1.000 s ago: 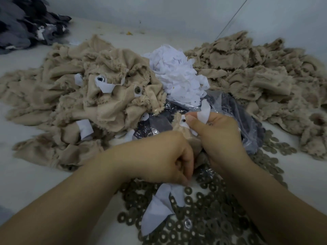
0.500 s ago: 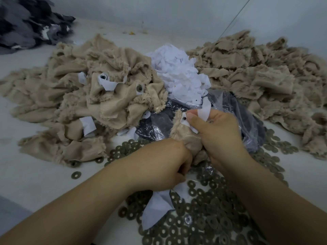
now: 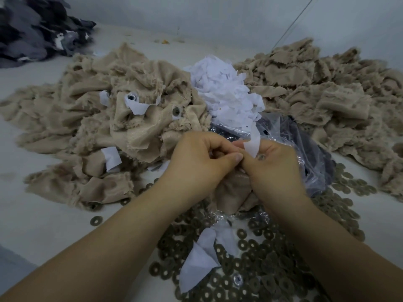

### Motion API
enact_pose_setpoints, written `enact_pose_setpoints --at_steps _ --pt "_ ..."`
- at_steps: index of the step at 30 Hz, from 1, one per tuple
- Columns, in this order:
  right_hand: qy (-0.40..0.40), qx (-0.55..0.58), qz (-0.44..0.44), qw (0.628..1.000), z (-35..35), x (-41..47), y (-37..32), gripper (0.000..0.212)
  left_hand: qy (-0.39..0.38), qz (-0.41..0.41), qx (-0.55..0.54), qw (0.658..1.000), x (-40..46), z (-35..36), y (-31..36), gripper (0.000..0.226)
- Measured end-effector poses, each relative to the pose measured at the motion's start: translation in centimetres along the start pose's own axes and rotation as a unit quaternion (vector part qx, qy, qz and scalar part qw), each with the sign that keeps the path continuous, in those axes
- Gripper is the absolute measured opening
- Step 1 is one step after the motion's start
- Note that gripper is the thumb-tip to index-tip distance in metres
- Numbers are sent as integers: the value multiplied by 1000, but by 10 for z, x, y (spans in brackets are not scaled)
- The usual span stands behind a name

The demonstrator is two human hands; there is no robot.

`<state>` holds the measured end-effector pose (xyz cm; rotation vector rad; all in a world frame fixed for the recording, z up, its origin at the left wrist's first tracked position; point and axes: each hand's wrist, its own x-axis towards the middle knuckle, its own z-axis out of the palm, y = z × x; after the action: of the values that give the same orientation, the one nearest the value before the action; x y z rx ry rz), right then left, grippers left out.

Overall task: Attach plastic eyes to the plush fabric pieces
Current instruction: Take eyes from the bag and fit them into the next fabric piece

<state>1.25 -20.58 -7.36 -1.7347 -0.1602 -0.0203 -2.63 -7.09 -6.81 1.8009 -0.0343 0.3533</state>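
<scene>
Both hands meet at the centre over a tan plush fabric piece (image 3: 233, 192) that hangs below them. My left hand (image 3: 200, 160) is curled with its thumb pressed against the piece's top. My right hand (image 3: 274, 164) grips the same piece, with a white fabric slip (image 3: 253, 144) sticking up from its fingers and a washer (image 3: 260, 157) showing at the fingertips. The eye itself is hidden between the fingers. Dark round washers (image 3: 257, 258) lie scattered in front of me. A clear plastic bag (image 3: 305, 149) of dark eyes sits behind my right hand.
A heap of tan pieces with eyes and white slips fitted (image 3: 122, 118) lies at the left. A second tan heap (image 3: 322, 94) fills the right. White fabric slips (image 3: 224, 90) are piled in the middle. Dark grey fabric (image 3: 32, 33) is at the far left corner.
My left hand has risen from below the piece to meet my right hand at its top. The tan piece now hangs beneath both hands.
</scene>
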Motion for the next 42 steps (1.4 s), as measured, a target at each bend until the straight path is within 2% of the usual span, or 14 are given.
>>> enact_pose_setpoints --at_steps 3,8,13,18,23,27,30,35,42 --pt "3 -15 -3 1000 0 0 0 7 48 -8 -38 998 -1 5 -10 16" --pt "6 -15 -3 1000 2 0 3 6 84 -13 -85 993 -2 8 -21 16" --pt "15 -19 1 1000 3 0 5 5 91 8 -82 992 -4 9 -24 15" --pt "18 -25 -1 1000 4 0 6 4 101 -14 -112 989 -2 8 -28 18" --pt "2 20 14 1000 6 -1 6 9 118 44 -66 990 -4 8 -28 23" --pt "-26 71 41 996 6 -1 6 10 128 145 63 979 -5 8 -25 26" --pt "-30 103 58 993 6 -1 7 12 118 145 76 979 -4 6 -27 15" --pt "-38 102 41 993 5 -1 8 12 124 219 156 955 -5 6 -32 12" --pt "-49 114 37 992 5 0 9 12 117 219 147 957 -4 6 -35 12"
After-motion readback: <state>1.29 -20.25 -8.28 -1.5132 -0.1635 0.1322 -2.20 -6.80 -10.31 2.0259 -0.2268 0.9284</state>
